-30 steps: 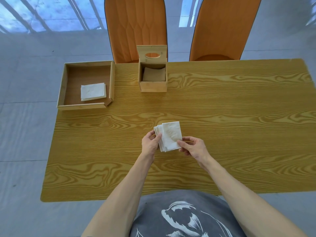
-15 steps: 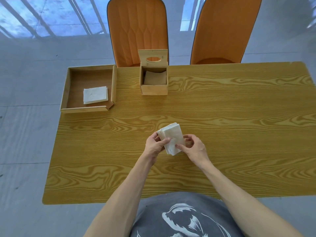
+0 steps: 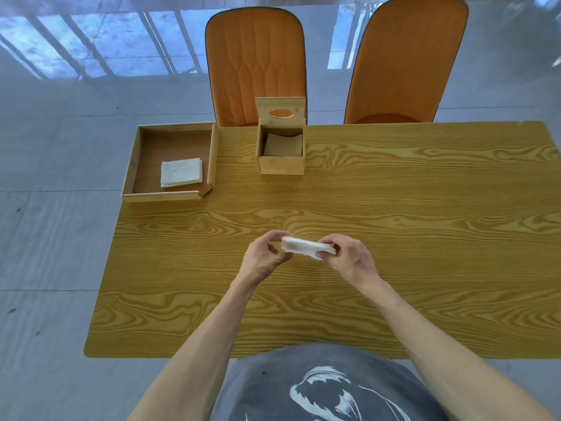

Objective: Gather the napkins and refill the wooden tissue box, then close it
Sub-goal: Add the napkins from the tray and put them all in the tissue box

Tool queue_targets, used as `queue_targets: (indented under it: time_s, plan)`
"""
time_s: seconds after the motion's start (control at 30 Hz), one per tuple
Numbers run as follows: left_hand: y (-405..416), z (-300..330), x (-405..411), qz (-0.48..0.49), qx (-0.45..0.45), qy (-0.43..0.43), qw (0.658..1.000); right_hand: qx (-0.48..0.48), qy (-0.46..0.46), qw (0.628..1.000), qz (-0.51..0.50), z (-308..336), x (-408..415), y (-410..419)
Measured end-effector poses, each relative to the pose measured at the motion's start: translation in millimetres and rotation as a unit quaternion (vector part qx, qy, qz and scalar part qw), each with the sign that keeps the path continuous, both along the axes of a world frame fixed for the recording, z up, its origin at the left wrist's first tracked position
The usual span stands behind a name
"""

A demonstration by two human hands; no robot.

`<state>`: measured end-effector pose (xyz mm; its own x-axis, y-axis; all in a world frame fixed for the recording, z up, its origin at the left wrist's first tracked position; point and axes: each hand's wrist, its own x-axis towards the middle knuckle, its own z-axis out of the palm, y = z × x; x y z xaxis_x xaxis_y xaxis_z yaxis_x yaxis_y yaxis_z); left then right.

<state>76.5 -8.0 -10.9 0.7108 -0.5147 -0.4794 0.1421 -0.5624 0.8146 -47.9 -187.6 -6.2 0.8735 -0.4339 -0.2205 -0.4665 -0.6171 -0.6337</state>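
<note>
Both hands are on it — the left hand (image 3: 263,259) pinches one end of the napkin stack (image 3: 306,247) and the right hand (image 3: 349,260) clamps the other, thumbs and fingertips closed on the paper. The stack is held edge-on just above the table (image 3: 394,238), centre of the frame, flat and squared up between the two grips.

Straight up from there sits the wooden tissue box (image 3: 280,153), upper centre, its lid (image 3: 280,112) tipped up and back, oval slot showing. Something folded and tan-looking lies inside, in shadow, so it's hard to say what. To the box's left, upper left of the tabletop, a shallow wooden tray (image 3: 170,196) holds a second pile of napkins (image 3: 181,172), and those are not yet gathered.

Where could this slip? The paper is soft and loose-leaved. Ease one pinch and the sheets could fan out or droop at that end — and a splayed stack would likely catch on the box's rim going in. The opening looks only a little wider than the napkins, so a skewed entry could crumple the corners. The upright lid might also drop shut if the box gets knocked.

The surface is yellow wood-grain laminate, smooth and glossy. Two orange chairs (image 3: 256,65) stand at the far edge, with pale grey floor tiles around and barred window light reflected across the top of the frame.
</note>
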Motion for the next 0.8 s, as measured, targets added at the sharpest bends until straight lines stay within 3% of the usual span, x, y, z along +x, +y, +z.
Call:
queue_targets:
  time_s: [0.27, 0.6, 0.8]
  plan:
    - [-3.6, -5.7, -12.4, -0.063, 0.022, -0.040, 0.997, -0.039, 0.046, 0.998, 0.010, -17.1, -7.8, 6.3]
    - [-12.0, -1.2, 10.5, -0.036, -0.006, -0.023, 0.999, 0.016, -0.046, 0.999, -0.004, -12.5, 10.1, -5.6]
    - [-28.8, 38.3, 71.0, -0.048, -0.045, -0.119, 0.991, -0.024, -0.129, 0.991, 0.035, 19.7, 67.0, -29.4]
